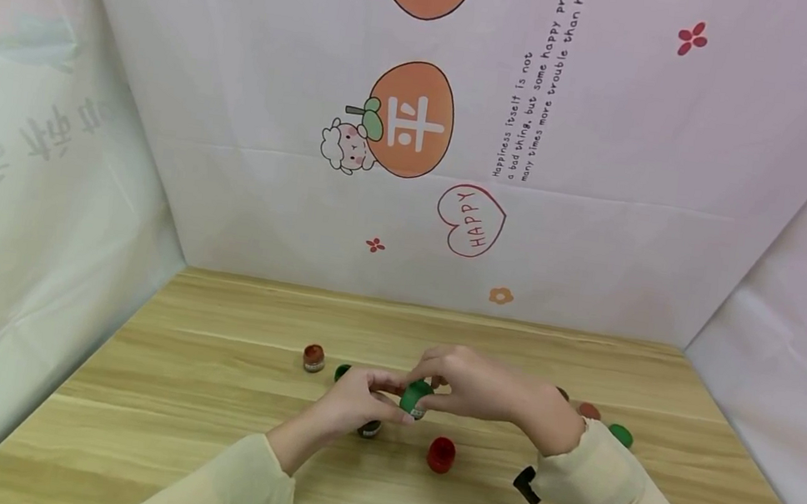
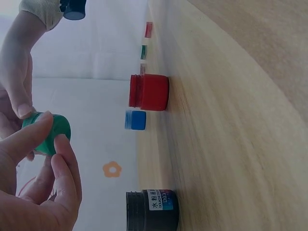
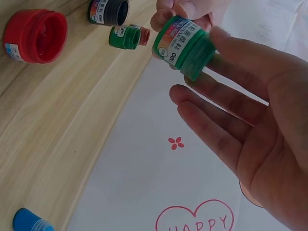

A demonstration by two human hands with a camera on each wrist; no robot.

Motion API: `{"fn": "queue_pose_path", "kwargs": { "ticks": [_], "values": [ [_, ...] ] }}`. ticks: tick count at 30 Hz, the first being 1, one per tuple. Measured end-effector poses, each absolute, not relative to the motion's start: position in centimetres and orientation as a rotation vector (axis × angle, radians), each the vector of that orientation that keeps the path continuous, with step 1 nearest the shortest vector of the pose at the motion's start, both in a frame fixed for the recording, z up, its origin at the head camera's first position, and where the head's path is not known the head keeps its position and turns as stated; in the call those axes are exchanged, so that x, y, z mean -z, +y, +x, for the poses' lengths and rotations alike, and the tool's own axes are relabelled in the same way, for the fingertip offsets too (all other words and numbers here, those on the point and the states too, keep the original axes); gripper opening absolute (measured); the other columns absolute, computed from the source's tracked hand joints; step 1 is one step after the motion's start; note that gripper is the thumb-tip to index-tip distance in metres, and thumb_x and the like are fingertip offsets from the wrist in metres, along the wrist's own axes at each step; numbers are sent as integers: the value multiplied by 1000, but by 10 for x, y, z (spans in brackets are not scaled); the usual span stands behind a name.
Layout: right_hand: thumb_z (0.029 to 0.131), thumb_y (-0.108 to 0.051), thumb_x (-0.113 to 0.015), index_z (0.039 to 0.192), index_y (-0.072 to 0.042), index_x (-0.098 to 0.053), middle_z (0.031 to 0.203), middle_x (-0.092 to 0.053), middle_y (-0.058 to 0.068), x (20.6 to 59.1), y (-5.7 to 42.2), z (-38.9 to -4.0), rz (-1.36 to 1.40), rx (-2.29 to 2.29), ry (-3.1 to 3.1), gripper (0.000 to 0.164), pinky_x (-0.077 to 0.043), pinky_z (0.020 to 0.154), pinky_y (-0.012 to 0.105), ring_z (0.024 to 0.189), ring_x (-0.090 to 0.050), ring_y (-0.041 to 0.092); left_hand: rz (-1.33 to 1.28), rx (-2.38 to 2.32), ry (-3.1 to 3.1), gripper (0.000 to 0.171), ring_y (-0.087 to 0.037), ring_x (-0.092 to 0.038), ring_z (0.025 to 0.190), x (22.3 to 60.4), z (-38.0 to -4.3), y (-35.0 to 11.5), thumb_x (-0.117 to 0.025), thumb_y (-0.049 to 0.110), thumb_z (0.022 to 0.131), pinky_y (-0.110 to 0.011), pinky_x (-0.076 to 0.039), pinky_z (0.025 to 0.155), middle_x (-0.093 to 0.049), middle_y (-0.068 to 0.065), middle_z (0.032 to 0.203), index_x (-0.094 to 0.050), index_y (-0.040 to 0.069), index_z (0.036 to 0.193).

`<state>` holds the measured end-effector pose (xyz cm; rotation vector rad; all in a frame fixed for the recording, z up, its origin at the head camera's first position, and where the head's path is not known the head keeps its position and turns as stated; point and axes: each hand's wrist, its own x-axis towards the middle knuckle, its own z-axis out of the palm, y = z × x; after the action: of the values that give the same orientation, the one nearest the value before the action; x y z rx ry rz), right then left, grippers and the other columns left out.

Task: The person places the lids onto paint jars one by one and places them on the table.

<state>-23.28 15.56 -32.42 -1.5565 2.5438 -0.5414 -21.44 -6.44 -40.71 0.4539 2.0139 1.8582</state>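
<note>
Both hands meet on a small green paint jar [image 1: 415, 398], raised above the table and tilted. My left hand [image 1: 356, 402] grips the jar's body between thumb and fingers. At its ridged end, my right hand [image 1: 481, 385] pinches with thumb and index finger, the other fingers stretched out. A printed label on the jar [image 3: 180, 41] shows in the right wrist view. Whether that ridged end is a lid or a bare neck, I cannot tell. Below the hands are an uncapped red paint jar [image 1: 441, 456] and a black paint jar [image 1: 369, 429], partly hidden by the left hand.
A brown paint jar [image 1: 313, 358] and another green jar [image 1: 342, 372] stand behind the left hand. Beyond the right forearm lie a green lid [image 1: 620, 435] and a reddish lid [image 1: 590, 411]. The right wrist view includes a blue jar [image 3: 31, 221]. A printed white cloth [image 1: 585, 249] backs the table.
</note>
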Motion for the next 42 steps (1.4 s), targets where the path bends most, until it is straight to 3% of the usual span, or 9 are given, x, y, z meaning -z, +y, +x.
{"fn": "queue_pose_path", "kwargs": {
  "ticks": [5, 10, 15, 20, 25, 32, 38, 42],
  "values": [
    [91, -12, -81, 123, -6, -74, 116, -73, 0, 326, 160, -235, -1545, 564, 2540, 33, -56, 88, 31, 100, -67, 10, 441, -1851, 2038, 37, -19, -71, 92, 409, -215, -65, -81, 5, 86, -38, -56, 89, -69, -9, 115, -71, -3, 121],
    [89, -2, -79, 119, -3, -75, 110, -74, 2, 325, 161, -236, -1649, 601, 2498, 30, -58, 84, 30, 97, -68, 11, 442, -1854, 2026, 37, -19, -72, 91, 410, -216, -65, -81, 4, 86, -38, -57, 89, -70, -9, 114, -72, -3, 121],
    [90, -9, -80, 117, -4, -76, 108, -73, -1, 324, 161, -236, -1582, 581, 2515, 28, -58, 80, 29, 91, -65, 7, 438, -1836, 2028, 42, -20, -72, 94, 409, -215, -65, -81, 5, 86, -38, -56, 91, -68, -10, 119, -70, -4, 125],
    [89, -7, -81, 121, -5, -75, 112, -74, 0, 324, 160, -236, -1610, 564, 2510, 32, -56, 84, 26, 97, -66, 9, 442, -1836, 2024, 39, -20, -72, 93, 408, -215, -65, -81, 4, 86, -37, -55, 91, -69, -9, 117, -71, -4, 123],
    [90, -8, -80, 122, -6, -75, 108, -73, -4, 325, 161, -235, -1599, 563, 2515, 32, -55, 80, 22, 90, -63, 5, 440, -1832, 2040, 39, -19, -72, 93, 408, -215, -64, -81, 5, 86, -38, -54, 93, -70, -8, 117, -71, -2, 123],
    [89, -10, -82, 121, -6, -75, 109, -72, -3, 325, 162, -236, -1573, 580, 2516, 33, -57, 81, 29, 90, -65, 9, 422, -1831, 2041, 39, -19, -72, 92, 406, -214, -64, -81, 5, 86, -38, -54, 93, -70, -8, 117, -72, -2, 122],
    [89, -7, -81, 120, -6, -76, 106, -72, -3, 325, 162, -234, -1574, 595, 2508, 31, -54, 75, 22, 84, -61, 4, 436, -1823, 2047, 41, -20, -72, 94, 405, -213, -63, -82, 6, 85, -39, -53, 95, -69, -8, 119, -72, 0, 124],
    [88, -9, -83, 117, -6, -76, 104, -70, -4, 324, 163, -233, -1533, 586, 2526, 30, -55, 75, 23, 83, -61, 8, 432, -1824, 2048, 41, -20, -71, 94, 406, -212, -62, -82, 6, 85, -39, -54, 94, -69, -8, 119, -71, -1, 125]
  ]
}}
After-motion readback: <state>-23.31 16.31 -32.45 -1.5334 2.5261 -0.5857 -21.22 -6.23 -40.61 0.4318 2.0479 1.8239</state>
